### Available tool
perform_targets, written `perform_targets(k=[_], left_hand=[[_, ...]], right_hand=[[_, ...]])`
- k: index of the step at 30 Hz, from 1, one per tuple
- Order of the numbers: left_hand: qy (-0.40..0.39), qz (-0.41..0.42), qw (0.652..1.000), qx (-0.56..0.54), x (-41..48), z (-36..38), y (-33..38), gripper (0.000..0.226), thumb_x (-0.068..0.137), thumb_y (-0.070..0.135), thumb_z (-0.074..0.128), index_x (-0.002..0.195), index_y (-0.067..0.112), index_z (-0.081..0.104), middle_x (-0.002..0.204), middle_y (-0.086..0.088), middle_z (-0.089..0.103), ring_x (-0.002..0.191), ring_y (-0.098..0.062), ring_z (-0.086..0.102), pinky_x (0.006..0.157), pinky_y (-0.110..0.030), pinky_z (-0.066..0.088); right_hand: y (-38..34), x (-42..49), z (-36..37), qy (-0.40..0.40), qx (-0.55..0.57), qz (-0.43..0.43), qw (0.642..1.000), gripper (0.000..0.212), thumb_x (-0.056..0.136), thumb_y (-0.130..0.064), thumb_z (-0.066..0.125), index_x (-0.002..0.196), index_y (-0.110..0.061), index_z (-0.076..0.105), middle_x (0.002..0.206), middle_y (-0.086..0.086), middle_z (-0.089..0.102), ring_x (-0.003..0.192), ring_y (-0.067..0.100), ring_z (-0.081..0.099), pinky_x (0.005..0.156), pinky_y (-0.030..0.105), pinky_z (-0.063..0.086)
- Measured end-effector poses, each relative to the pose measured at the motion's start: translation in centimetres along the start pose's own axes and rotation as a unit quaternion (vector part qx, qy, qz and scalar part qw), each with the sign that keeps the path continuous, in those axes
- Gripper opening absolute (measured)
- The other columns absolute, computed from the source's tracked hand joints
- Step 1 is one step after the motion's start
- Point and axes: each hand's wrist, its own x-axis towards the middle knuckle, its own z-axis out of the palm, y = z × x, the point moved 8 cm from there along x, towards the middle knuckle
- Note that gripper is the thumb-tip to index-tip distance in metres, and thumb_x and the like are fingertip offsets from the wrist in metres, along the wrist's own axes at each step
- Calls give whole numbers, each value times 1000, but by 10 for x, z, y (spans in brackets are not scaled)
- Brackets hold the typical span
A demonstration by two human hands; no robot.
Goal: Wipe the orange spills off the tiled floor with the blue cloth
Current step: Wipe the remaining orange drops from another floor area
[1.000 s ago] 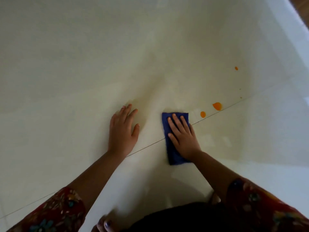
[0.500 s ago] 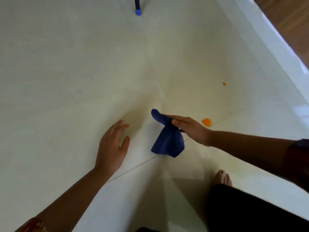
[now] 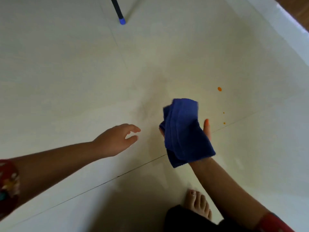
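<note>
- The tiled floor (image 3: 66,81) fills nearly the whole view, pale cream and glossy, with a thin dark grout line running from the lower left up toward the right edge, passing under the cloth
- A white raised border (image 3: 284,19) cuts across the top right corner of the floor, with brown wood beyond it
- The blue cloth (image 3: 184,131) hangs bunched and folded in the air over the middle of the floor, right of centre; its lower corner droops past the wrist, over the grout line
- The right hand (image 3: 207,131) is grasping the cloth; most of it is hidden behind the fabric, with one finger showing at the cloth's right side
- The left hand (image 3: 115,139) hovers left of the cloth, apart from it, released and holding nothing, fingers loosely curled
- A bare foot (image 3: 199,203) rests on the floor near the bottom edge, beside dark clothing
- A black leg with a blue tip (image 3: 119,12) stands on the floor near the top edge
- An orange spill (image 3: 219,89) lies up and right of the cloth, toward the right edge
- Two tiny orange specks (image 3: 224,123) sit below that spill, just right of the cloth-holding hand
</note>
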Motion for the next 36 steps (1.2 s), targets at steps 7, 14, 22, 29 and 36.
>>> perform_targets(k=[7, 14, 22, 29, 36], left_hand=[[31, -32, 998, 50, 31, 43, 23, 38, 97, 30, 50, 135, 26, 50, 141, 7, 49, 128, -14, 48, 99, -24, 35], [194, -41, 980, 16, 46, 75, 43, 46, 96, 23, 54, 141, 21, 46, 152, 3, 39, 140, -17, 34, 114, -32, 27], [250, -17, 967, 55, 34, 86, 31, 51, 93, 28, 44, 141, 14, 47, 153, -3, 38, 144, -19, 29, 117, -42, 28], [214, 24, 968, 127, 72, 84, 34, 54, 96, 32, 38, 147, 15, 36, 158, -2, 27, 148, -17, 18, 120, -41, 16], [181, 91, 958, 203, 95, 103, 52, 54, 97, 35, 34, 147, 17, 38, 158, 0, 29, 146, -19, 23, 118, -42, 19]], right_hand=[[-104, -8, -33, 93, -138, -97, 981, 20, 55, -23, 73, 68, -9, 68, 57, 5, 65, 59, 22, 65, 60, 27, 53], [-156, -41, -109, 285, -400, -154, 857, 15, 75, -23, 43, 83, -23, 55, 72, -8, 55, 72, 18, 55, 67, 29, 42], [-77, -66, -144, 44, -906, -160, 388, 86, 69, -34, 40, 153, -31, 24, 160, -5, 21, 149, 24, 15, 116, 52, 24], [-139, -56, -210, 181, -926, -98, 316, 80, 87, -76, 7, 153, -35, -7, 161, -11, -14, 149, 19, -16, 118, 48, -10], [-136, -18, -175, 223, -905, -113, 345, 63, 95, -57, 7, 153, -37, -6, 162, -4, -15, 148, 27, -17, 117, 52, -9]])
